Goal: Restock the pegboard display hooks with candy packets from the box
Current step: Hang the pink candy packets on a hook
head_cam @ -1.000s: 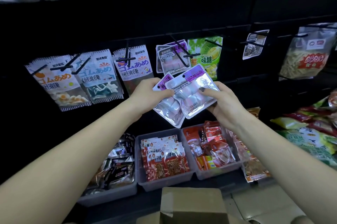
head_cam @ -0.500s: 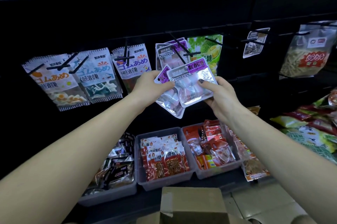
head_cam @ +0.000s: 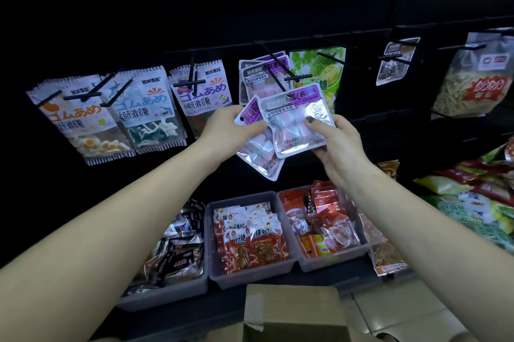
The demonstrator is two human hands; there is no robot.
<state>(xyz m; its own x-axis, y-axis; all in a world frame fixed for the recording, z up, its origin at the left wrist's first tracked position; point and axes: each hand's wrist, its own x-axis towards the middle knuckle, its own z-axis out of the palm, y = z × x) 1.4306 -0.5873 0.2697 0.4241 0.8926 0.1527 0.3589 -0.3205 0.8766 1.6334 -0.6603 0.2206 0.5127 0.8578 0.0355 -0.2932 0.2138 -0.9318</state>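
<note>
Two silver-and-purple candy packets are being held up just below the matching stock on the pegboard. The front packet (head_cam: 296,122) is being pinched by the right hand (head_cam: 338,141), thumb pressed on its face; the rear packet (head_cam: 257,147) is being gripped at its header by the left hand (head_cam: 226,129). The hanging step is judged to be in hand. Next, the front packet's header hole is to be lined up with the tip of the hook (head_cam: 274,69) up and to the left. The cardboard box (head_cam: 294,311) is lying near, at the bottom edge.
</note>
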